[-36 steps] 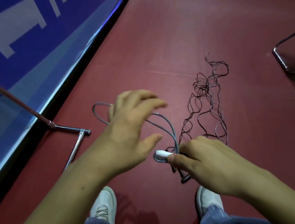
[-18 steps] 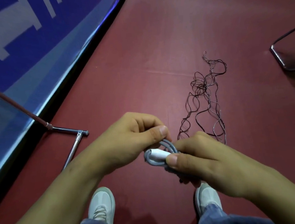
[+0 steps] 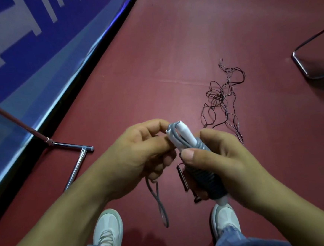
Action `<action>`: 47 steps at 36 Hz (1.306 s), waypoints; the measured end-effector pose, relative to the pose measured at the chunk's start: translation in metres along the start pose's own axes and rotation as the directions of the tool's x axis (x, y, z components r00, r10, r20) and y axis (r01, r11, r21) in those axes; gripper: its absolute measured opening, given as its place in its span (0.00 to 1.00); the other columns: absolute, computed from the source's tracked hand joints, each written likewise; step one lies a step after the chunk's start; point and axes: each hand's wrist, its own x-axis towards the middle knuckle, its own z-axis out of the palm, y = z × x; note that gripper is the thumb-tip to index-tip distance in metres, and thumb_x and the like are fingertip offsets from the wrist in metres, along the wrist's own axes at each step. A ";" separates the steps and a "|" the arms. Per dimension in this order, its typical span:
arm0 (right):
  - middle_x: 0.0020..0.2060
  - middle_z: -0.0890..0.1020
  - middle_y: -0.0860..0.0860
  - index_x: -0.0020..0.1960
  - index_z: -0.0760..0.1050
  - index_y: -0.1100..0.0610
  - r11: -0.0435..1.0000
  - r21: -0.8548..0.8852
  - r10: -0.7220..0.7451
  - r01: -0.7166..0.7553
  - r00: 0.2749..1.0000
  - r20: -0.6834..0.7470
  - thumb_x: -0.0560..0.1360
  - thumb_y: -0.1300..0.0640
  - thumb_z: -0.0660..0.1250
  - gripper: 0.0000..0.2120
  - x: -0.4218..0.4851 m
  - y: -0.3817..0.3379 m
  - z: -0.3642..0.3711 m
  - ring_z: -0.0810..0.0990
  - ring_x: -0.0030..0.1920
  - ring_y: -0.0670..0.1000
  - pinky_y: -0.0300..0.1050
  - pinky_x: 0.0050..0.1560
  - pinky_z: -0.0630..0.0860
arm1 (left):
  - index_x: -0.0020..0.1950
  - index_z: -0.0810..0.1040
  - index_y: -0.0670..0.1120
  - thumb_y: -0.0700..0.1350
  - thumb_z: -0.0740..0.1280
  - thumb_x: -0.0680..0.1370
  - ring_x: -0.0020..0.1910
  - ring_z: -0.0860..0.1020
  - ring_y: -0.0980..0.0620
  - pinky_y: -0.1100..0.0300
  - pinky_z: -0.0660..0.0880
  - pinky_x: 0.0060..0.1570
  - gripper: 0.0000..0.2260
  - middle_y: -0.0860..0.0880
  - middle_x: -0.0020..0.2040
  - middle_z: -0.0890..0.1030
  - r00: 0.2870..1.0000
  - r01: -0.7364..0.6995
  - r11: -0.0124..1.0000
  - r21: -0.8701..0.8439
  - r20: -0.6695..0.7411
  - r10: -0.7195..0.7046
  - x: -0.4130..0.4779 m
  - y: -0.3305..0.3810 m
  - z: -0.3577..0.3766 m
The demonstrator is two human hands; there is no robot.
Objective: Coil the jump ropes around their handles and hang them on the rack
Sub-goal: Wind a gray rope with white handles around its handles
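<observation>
The only writing in sight is on the blue banner [image 3: 26,56] along the left: big white strokes cut off by the edge of the view, so no word can be read. No label shows on the ropes. The banner's lower edge runs diagonally, and the dark red floor [image 3: 171,54] spreads wide and open from it toward the top and right. At chest height over that floor, the right hand [image 3: 224,162] is wrapped round the white handles [image 3: 183,131], which lie together with the grey jump rope [image 3: 210,179] coiled tightly about them, and its thumb presses on the coil. The left hand [image 3: 140,155] is curled and pinches the rope just beside the handle tips; a loose grey loop hangs below it. A slim dark piece [image 3: 182,176] lies against the bundle at the right fingers; what it is cannot be told. A tangled thin dark rope [image 3: 221,96] lies on the floor beyond the hands. Chrome tubing [image 3: 69,144] stands near the banner on the left, a dark metal frame [image 3: 304,67] sits far right, and white shoes [image 3: 107,230] are below.
</observation>
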 end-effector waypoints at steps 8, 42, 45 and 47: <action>0.31 0.79 0.65 0.53 0.71 0.57 0.992 0.126 -0.025 0.022 0.999 0.020 0.74 0.52 0.69 0.13 -0.001 -0.001 -0.005 0.73 0.23 0.56 0.46 0.27 0.72 | 0.39 0.80 0.45 0.45 0.70 0.73 0.23 0.66 0.54 0.63 0.63 0.24 0.04 0.49 0.28 0.73 0.989 -0.065 0.978 0.197 -0.119 0.089 -0.002 -0.003 0.003; 0.38 0.78 0.52 0.43 0.68 0.47 0.237 -0.970 -0.105 -0.062 0.990 -0.089 0.75 0.38 0.52 0.15 0.007 0.009 0.005 0.77 0.42 0.61 0.49 0.38 0.73 | 0.46 0.83 0.35 0.49 0.60 0.79 0.30 0.82 0.43 0.53 0.82 0.34 0.20 0.36 0.38 0.83 0.953 0.303 0.908 -0.291 0.093 -0.289 -0.006 0.013 0.013; 0.34 0.77 0.48 0.43 0.72 0.46 0.349 -0.935 -0.103 -0.058 0.990 -0.100 0.73 0.34 0.54 0.18 0.006 0.015 0.006 0.78 0.39 0.54 0.49 0.36 0.73 | 0.61 0.79 0.30 0.42 0.57 0.77 0.60 0.81 0.33 0.43 0.77 0.62 0.21 0.29 0.61 0.79 0.975 0.186 0.799 -0.572 0.209 -0.077 -0.006 0.013 -0.001; 0.28 0.72 0.48 0.41 0.69 0.52 0.486 -0.868 0.011 -0.105 0.993 -0.114 0.73 0.32 0.58 0.22 0.006 0.015 0.005 0.74 0.32 0.55 0.51 0.33 0.71 | 0.66 0.73 0.28 0.37 0.55 0.74 0.69 0.73 0.30 0.40 0.70 0.70 0.23 0.27 0.68 0.73 0.980 0.074 0.731 -0.679 0.186 0.074 -0.005 0.013 -0.002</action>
